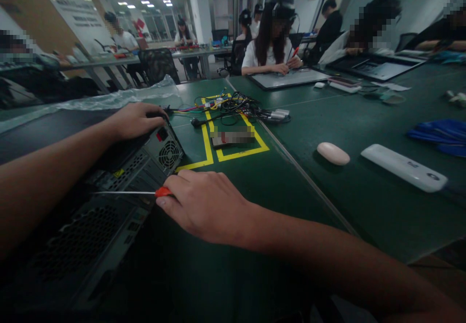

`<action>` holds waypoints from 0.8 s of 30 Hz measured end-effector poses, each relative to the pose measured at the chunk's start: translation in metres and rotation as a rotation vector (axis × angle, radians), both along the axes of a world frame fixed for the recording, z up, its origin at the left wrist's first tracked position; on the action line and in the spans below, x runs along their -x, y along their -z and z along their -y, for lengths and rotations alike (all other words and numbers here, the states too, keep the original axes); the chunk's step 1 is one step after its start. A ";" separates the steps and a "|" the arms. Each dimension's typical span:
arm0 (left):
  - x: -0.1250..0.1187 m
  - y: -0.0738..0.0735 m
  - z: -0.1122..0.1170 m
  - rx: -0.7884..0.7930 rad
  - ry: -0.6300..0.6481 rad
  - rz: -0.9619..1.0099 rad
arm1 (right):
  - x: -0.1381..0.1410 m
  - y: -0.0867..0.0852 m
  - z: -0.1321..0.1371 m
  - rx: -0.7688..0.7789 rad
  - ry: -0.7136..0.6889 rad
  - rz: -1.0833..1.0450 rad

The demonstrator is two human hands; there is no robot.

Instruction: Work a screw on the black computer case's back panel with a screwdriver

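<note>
A black desktop computer case (pixel 109 187) lies on its side on the green table (pixel 255 192), its rear panel with a fan grille facing me. My left hand (pixel 136 119) rests on the case's top far edge, fingers curled over it. My right hand (pixel 204 204) is closed around a screwdriver (pixel 127 192) with a red handle. Its thin metal shaft points left and reaches the rear panel of the case.
A tangle of coloured cables (pixel 233 105) lies inside yellow tape markings (pixel 225 153). A pink oval object (pixel 333 153), a white bar-shaped device (pixel 404 167) and blue cloth (pixel 440 134) sit to the right. Clear plastic wrap (pixel 120 97) lies behind the case. Several people work at the tables beyond.
</note>
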State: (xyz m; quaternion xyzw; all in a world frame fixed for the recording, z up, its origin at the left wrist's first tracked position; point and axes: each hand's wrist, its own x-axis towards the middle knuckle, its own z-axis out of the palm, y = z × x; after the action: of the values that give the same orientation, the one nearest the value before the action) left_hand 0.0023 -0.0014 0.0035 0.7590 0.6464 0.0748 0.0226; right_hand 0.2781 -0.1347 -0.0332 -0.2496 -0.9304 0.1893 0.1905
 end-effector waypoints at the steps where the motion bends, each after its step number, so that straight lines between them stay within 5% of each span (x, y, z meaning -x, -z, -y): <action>1: 0.000 0.000 0.000 0.003 -0.001 0.000 | 0.000 0.001 0.000 0.006 -0.005 0.000; 24: 0.001 0.001 -0.001 -0.008 -0.003 -0.012 | -0.002 0.006 -0.001 -0.078 -0.023 -0.020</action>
State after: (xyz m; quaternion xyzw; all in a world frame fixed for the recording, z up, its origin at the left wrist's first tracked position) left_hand 0.0013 -0.0004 0.0029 0.7585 0.6474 0.0729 0.0154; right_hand 0.2803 -0.1335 -0.0388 -0.2293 -0.9379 0.1577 0.2072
